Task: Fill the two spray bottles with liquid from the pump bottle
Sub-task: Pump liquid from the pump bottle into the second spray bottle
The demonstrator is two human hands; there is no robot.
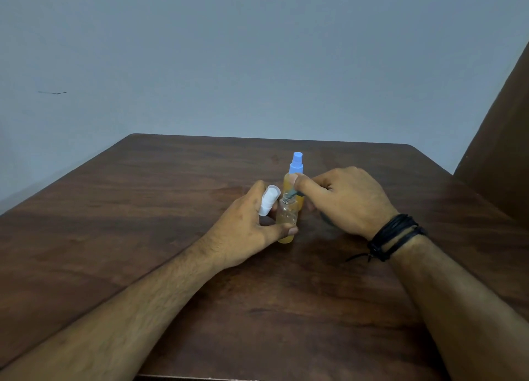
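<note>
A small clear spray bottle [287, 217] stands uncapped on the wooden table [143, 223], with a little yellow liquid at its bottom. My left hand [246, 231] grips it low down and also holds its white spray cap [268, 200] between the fingers. My right hand [343, 200] covers the pump bottle, whose grey nozzle [292, 194] pokes out and rests over the open bottle's mouth. The pump bottle's body is hidden under the hand. Behind stands a second spray bottle [294, 180], full of yellow liquid, with a blue spray cap.
The table's far edge runs close to a grey wall. A dark brown panel [503, 128] rises at the right. Black cord bracelets [395, 237] wrap my right wrist.
</note>
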